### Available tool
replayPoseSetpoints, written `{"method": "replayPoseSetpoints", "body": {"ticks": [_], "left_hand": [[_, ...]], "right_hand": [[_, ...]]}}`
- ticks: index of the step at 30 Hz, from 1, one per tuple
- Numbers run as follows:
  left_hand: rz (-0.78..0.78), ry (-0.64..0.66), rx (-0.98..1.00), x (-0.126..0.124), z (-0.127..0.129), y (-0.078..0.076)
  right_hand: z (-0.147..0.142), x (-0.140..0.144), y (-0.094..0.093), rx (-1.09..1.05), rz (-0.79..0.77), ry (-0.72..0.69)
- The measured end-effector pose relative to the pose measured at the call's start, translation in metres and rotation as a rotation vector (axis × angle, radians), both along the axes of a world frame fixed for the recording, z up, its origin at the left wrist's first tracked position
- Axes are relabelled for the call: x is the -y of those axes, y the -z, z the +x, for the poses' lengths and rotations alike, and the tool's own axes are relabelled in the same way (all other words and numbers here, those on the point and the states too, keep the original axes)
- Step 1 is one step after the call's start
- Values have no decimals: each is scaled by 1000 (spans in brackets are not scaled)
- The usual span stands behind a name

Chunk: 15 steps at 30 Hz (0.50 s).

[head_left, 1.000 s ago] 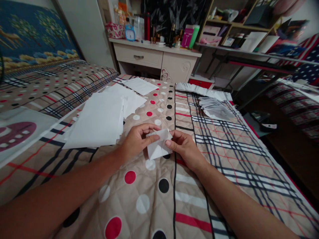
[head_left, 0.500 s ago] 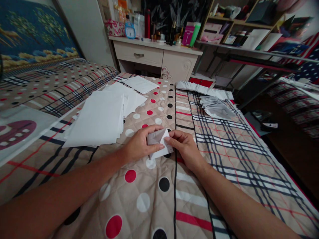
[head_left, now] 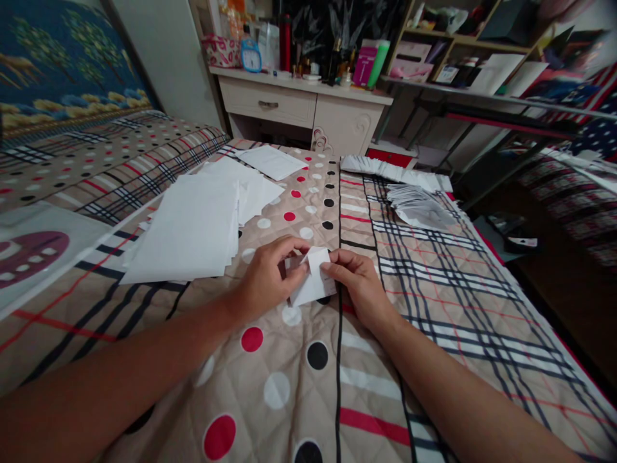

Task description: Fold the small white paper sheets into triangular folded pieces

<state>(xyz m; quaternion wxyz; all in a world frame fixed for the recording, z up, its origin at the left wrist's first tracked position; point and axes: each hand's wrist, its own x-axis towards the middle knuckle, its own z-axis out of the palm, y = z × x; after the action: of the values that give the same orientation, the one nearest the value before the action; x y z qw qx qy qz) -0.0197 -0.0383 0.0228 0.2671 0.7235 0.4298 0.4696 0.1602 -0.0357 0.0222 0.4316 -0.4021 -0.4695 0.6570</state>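
Note:
A small folded piece of white paper is held between my two hands, just above the patterned bedspread. My left hand grips its left side, thumb in front and fingers behind. My right hand pinches the right edge between thumb and index finger. A flap stands folded at the paper's top, and faint print shows near its lower right. To the left lies a stack of white paper sheets, nearest my left hand.
Folded paper pieces lie bunched at the right, with a long row of folded papers behind them. Another white sheet lies at the far side. A plastic bag is at the left edge. A white dresser stands beyond the bed.
The flap on the folded paper has turned over toward the right. My left thumb has drawn back a little to the left; my right hand stays nearly in place.

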Motion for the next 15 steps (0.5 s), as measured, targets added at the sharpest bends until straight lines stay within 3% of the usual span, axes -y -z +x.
{"method": "replayPoseSetpoints", "body": {"ticks": [5, 15], "left_hand": [[201, -67, -171, 3, 0, -3], [29, -101, 45, 3, 2, 2]], "right_hand": [[-3, 0, -2, 78, 79, 22], [-8, 1, -5, 200, 101, 89]]}}
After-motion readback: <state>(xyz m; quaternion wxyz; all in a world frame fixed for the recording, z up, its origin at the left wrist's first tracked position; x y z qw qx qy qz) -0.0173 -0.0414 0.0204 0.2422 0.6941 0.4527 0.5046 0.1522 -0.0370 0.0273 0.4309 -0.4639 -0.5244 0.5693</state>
